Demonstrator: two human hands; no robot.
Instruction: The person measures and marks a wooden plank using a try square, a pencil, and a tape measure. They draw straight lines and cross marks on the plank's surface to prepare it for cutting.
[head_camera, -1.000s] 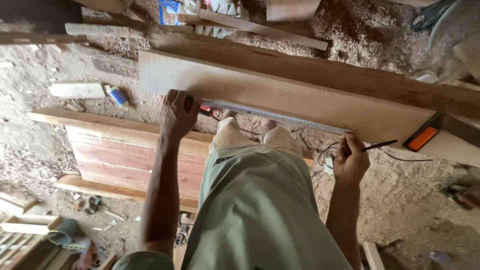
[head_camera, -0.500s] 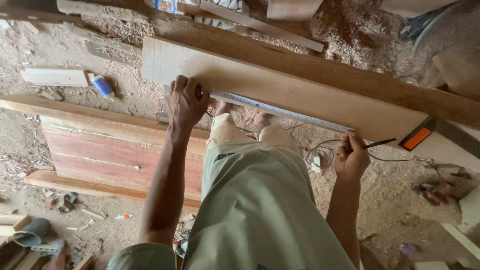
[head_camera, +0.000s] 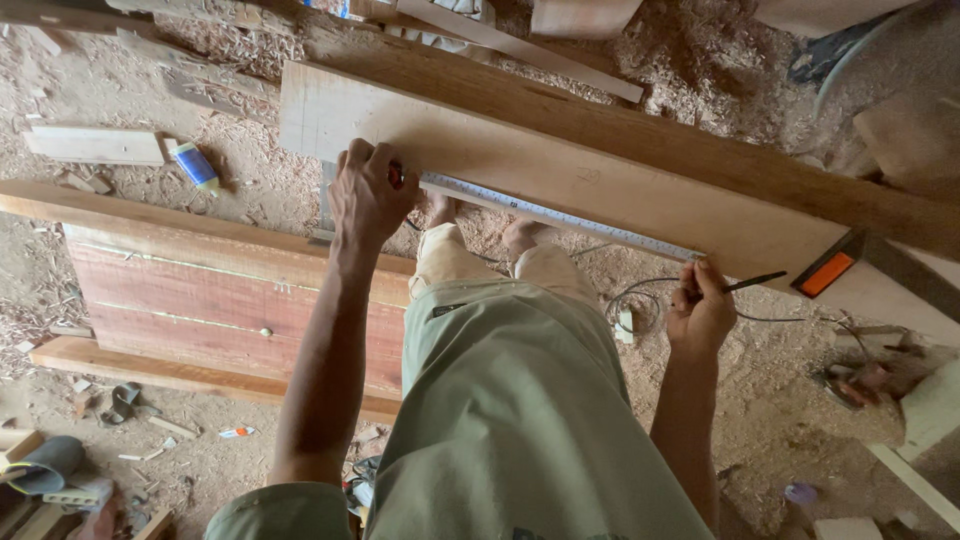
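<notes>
**Ruler pinned, pencil at the board's edge**

Your left hand (head_camera: 368, 195) curls down over the near end of the steel ruler (head_camera: 560, 213) — pressing it flat on the pale board (head_camera: 560, 165). Your right hand (head_camera: 700, 312), closed around a pencil (head_camera: 752, 283), sits just below the board's lower edge, near the ruler's far end.

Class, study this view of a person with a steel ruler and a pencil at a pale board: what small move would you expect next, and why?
Probably the right hand draws the pencil along the ruler's edge. The left hand presses the ruler flat on the pale board, and the pencil tip sits just past the ruler's far end, so a line seems ready to be marked.
</notes>
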